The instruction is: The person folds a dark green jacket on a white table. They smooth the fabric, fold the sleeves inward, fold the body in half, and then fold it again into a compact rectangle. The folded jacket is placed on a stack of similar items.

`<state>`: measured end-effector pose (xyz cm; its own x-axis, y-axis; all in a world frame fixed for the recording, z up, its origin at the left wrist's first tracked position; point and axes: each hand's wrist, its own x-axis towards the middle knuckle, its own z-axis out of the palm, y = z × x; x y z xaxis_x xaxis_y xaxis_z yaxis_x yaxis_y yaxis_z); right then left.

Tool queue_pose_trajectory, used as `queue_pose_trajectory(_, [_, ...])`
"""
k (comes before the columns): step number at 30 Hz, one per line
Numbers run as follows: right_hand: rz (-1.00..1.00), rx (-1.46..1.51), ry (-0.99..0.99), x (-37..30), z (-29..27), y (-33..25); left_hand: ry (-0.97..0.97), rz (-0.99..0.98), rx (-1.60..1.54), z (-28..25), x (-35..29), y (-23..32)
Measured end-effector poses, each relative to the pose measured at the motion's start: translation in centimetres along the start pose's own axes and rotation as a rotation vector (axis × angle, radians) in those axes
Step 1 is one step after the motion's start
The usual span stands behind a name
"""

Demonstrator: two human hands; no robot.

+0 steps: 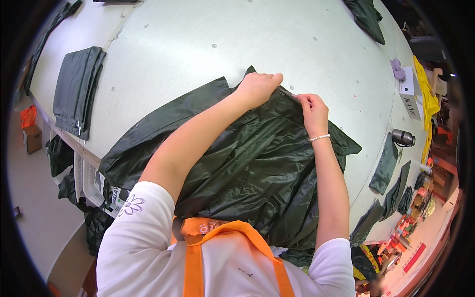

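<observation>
A dark green garment of shiny, coated fabric (237, 163), like a raincoat, lies spread and creased on the table before me, hanging over the near edge at my apron. My left hand (258, 89) is closed on the garment's far edge, with the fabric bunched under its fingers. Just to its right, my right hand (314, 111) pinches a small, thin, pale piece (289, 94) along that same edge. Whether this piece is a zip pull or a small tool I cannot make out. Both wrists are near each other above the cloth.
Folded dark green garments (79, 89) lie at the table's left. More folded pieces (383, 166) lie along the right edge, near a steel flask (403, 138), a white box (409, 94) and yellow cloth (426, 99). A white crate (89, 180) stands below the left edge.
</observation>
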<state>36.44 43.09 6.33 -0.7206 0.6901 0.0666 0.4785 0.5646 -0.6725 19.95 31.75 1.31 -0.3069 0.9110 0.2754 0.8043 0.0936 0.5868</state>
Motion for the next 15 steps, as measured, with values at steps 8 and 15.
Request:
queue_pose_trajectory(8, [0.36,0.425,-0.008,2.3,2.2,-1.7,-0.998,0.189,-0.292,-9.5,-8.2,11.3])
queue_pose_trajectory(15, [-0.023,0.024,-0.032,5.9,9.9,-7.7,0.239,-0.489,0.128,-6.9,-8.6,-1.5])
